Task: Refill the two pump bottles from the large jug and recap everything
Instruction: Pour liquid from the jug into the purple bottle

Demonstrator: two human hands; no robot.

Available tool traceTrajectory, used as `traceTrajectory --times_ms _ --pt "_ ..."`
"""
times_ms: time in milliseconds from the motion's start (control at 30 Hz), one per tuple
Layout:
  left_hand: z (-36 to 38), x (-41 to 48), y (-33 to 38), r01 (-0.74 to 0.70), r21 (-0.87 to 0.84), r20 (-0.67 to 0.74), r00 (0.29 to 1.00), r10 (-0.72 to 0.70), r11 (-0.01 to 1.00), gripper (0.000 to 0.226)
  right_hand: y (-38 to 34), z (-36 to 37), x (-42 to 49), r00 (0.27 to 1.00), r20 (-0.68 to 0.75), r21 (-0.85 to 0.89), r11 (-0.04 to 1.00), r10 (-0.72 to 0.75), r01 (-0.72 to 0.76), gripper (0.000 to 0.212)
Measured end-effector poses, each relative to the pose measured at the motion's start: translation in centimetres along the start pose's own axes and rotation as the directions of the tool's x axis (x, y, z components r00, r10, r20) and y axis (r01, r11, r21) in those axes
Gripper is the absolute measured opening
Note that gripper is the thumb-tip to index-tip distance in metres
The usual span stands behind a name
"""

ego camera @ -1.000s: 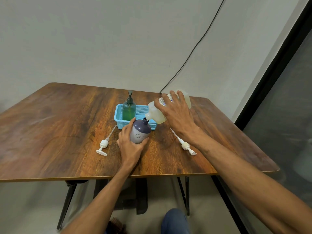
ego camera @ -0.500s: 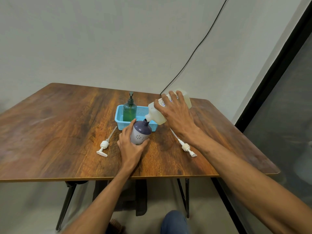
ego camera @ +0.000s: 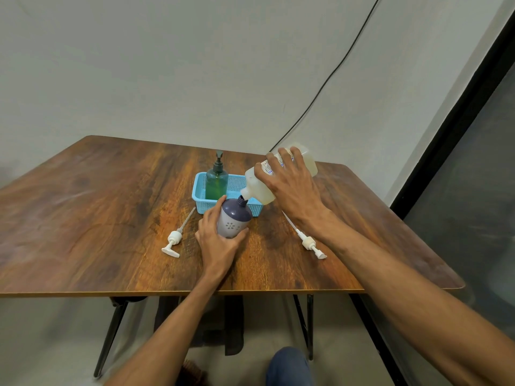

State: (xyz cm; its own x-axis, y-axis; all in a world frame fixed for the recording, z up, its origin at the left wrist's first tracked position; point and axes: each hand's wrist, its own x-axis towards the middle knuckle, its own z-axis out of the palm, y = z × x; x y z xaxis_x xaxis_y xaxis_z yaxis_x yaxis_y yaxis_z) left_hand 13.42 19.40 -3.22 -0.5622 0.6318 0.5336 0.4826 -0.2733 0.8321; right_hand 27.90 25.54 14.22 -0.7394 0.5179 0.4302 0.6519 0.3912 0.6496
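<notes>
The right hand (ego camera: 292,188) gripped the tilted translucent plastic jug (ego camera: 257,189), spout at the open neck of the round purple-and-white bottle (ego camera: 233,220), clasped by the left hand (ego camera: 218,242) on the wooden bench (ego camera: 111,204). The jug's blue label print was illegible.

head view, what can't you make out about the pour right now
All head view.
Fill level in the purple bottle: opaque wall, left hand around it.
Any stream from the jug: too small where spout meets neck.
Text on the label: right hand fingers cover most, rest too small.
</notes>
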Motion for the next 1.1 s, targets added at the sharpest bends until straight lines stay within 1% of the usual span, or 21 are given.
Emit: traceTrajectory --times_ms 433,767,967,1100 --pt "0.06 -0.04 0.01 0.002 -0.010 0.002 1.000 -0.002 1.000 0.091 0.00 -0.11 -0.09 0.996 -0.086 -0.024 1.000 -0.022 0.020 0.054" --pt "-0.06 -0.08 0.11 0.001 -0.015 0.010 1.000 -0.001 1.000 0.091 -0.10 -0.05 -0.13 0.998 -0.059 -0.030 1.000 -0.010 0.008 0.064" --pt "-0.10 -0.09 0.14 0.001 -0.016 0.013 1.000 0.000 1.000 0.091 -0.07 -0.18 -0.18 0.998 -0.055 -0.037 0.999 -0.016 0.014 0.059" --pt "-0.08 -0.06 0.11 0.004 -0.014 0.018 1.000 -0.003 1.000 0.092 -0.09 -0.21 -0.20 0.999 -0.036 -0.036 0.999 -0.011 0.009 0.061"
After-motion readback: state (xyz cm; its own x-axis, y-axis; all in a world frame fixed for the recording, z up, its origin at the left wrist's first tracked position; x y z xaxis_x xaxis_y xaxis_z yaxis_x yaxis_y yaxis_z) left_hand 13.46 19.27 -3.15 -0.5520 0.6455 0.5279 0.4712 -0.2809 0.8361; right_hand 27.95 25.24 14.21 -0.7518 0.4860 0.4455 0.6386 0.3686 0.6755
